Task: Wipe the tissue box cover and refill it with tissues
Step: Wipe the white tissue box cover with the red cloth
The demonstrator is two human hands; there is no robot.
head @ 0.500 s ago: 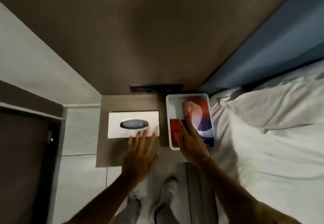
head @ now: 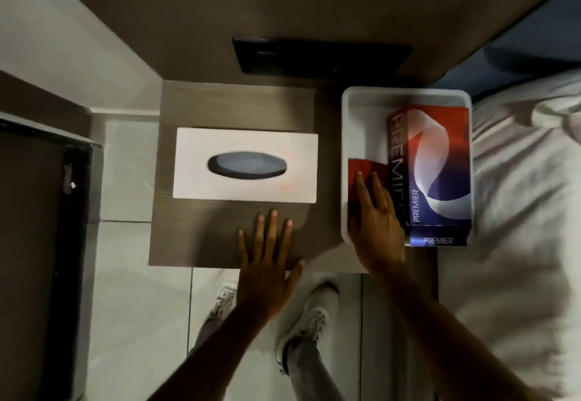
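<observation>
A white tissue box cover (head: 245,165) with a dark oval slot lies flat on the brown bedside table (head: 201,231). My left hand (head: 267,262) hovers flat just in front of it, fingers spread, holding nothing. To the right a white tray (head: 358,108) holds a red and blue Premier tissue pack (head: 437,161) and a red cloth (head: 367,174). My right hand (head: 374,221) reaches into the tray, its fingers resting on the red cloth beside the pack. No grip on the cloth shows.
A bed with white sheets (head: 518,212) borders the tray on the right. A dark panel (head: 320,58) is set in the wall behind the table. Pale floor tiles (head: 132,306) and my shoes (head: 308,315) lie below the table's front edge.
The view has come closer to the table. My left hand has drawn back from the cover's front edge. My right hand stays in the tray on the red cloth.
</observation>
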